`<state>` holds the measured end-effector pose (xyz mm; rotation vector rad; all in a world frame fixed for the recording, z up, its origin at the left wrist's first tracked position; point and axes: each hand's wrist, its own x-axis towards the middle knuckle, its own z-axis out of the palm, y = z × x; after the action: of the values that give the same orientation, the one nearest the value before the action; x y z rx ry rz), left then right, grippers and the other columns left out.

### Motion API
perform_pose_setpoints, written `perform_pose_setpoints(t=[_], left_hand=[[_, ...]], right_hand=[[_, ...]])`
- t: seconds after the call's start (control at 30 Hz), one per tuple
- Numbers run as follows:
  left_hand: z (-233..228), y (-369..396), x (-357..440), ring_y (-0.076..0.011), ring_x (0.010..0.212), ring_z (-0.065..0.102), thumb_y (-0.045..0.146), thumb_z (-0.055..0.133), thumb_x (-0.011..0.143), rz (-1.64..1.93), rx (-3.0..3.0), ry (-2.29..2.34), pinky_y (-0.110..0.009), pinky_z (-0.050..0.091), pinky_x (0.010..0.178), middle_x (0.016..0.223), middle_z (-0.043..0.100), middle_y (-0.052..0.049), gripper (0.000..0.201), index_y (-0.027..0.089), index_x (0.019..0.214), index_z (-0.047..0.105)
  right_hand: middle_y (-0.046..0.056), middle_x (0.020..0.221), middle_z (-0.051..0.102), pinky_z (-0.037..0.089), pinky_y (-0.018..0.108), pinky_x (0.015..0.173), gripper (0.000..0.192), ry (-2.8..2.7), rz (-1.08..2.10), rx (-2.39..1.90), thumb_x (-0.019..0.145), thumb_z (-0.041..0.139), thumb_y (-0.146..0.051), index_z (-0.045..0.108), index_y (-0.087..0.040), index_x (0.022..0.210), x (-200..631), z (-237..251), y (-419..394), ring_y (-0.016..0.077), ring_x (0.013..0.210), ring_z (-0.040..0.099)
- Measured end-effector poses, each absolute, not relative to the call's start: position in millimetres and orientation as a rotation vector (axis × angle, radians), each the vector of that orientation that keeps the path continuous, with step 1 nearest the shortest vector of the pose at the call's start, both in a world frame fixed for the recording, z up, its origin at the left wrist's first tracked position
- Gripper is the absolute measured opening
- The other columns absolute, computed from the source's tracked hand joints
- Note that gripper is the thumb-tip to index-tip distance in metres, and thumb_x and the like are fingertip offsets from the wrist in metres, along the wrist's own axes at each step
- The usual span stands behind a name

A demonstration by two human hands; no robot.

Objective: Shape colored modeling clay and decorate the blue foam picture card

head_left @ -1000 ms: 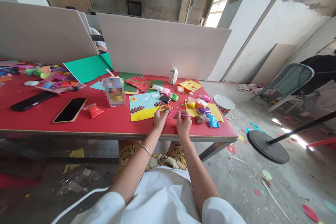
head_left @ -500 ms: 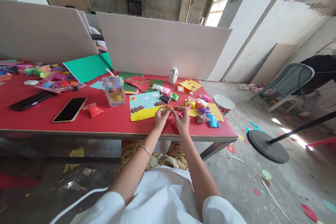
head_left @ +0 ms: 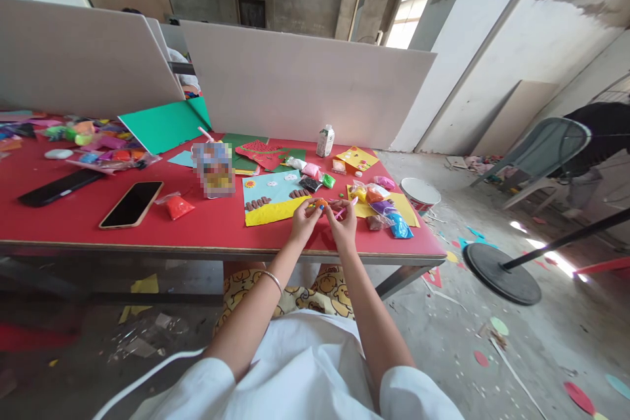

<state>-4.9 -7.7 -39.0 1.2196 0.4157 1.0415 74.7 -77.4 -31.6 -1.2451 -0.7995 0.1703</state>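
My left hand is closed in a pinch on a small piece of orange clay, with a bit of blue showing beside it. Close against it, my right hand is closed around a thin pink plastic tool; its fingertips meet the orange piece. Just left of the hands lies a clay picture with a light blue sky, a yellow lower band, brown ridged shapes, a sun and clouds. Bags of coloured clay, including a blue clay bag and a brown clay bag, rest right of my hands.
On the red table lie a phone, a red clay bag and a black case. A small carton stands before the white divider. A bucket stands past the right edge.
The fingers have shifted slightly around the orange clay, and the pink tool has turned a little in my right hand. Everything on the table stays put.
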Motion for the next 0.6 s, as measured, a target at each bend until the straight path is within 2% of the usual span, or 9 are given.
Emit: perform_pose_setpoints(t=[0.23, 0.6], left_hand=[[-39.7, -8.8, -4.3, -0.0218, 0.083, 0.071, 0.046, 0.077, 0.066, 1.021, 1.229, 0.393, -0.036, 0.056, 0.081, 0.087, 0.074, -0.009, 0.046, 0.016, 0.096, 0.061], [-40.1, -7.9, -4.5, -0.0225, 0.087, 0.071, 0.04, 0.076, 0.068, 1.008, 1.25, 0.401, -0.038, 0.055, 0.083, 0.092, 0.074, -0.009, 0.039, 0.017, 0.096, 0.063]], right_hand=[[0.001, 0.083, 0.058, 0.048, 0.028, 0.07, 0.025, -0.786, 0.125, -1.29, 0.079, 0.062, -0.042, 0.05, -0.02, 0.082, 76.9, -33.8, -76.3, 0.0131, 0.072, 0.055], [0.001, 0.082, 0.058, 0.047, 0.027, 0.068, 0.026, -0.796, 0.118, -1.314, 0.078, 0.062, -0.044, 0.05, -0.021, 0.083, 77.5, -33.8, -76.8, 0.0135, 0.072, 0.054]])
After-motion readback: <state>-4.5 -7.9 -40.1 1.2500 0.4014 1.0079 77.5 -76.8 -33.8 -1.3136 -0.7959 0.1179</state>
